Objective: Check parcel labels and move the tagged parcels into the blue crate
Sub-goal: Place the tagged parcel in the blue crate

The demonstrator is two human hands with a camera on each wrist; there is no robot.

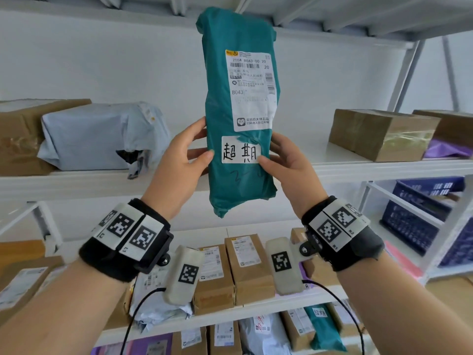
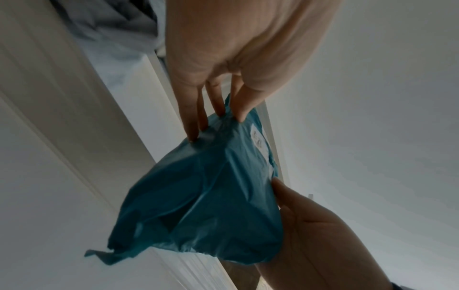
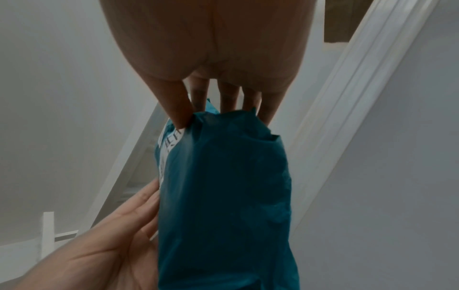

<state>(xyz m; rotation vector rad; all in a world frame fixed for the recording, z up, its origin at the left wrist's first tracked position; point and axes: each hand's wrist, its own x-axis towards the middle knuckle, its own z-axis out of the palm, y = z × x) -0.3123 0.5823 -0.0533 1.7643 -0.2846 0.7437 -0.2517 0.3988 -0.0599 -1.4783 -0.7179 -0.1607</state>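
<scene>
Two hands [image 1: 179,160] around teal parcel [image 1: 238,108]

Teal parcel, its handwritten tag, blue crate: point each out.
teal parcel [image 1: 220,103], head view, bare plastic left of the shipping label.
handwritten tag [image 1: 239,149], head view, middle of the white sticker.
blue crate [image 1: 414,221], head view, its front lattice wall.

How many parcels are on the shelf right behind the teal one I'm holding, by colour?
Brown boxes: 3
Grey bag: 1
Purple bag: 1
Total: 5
</scene>
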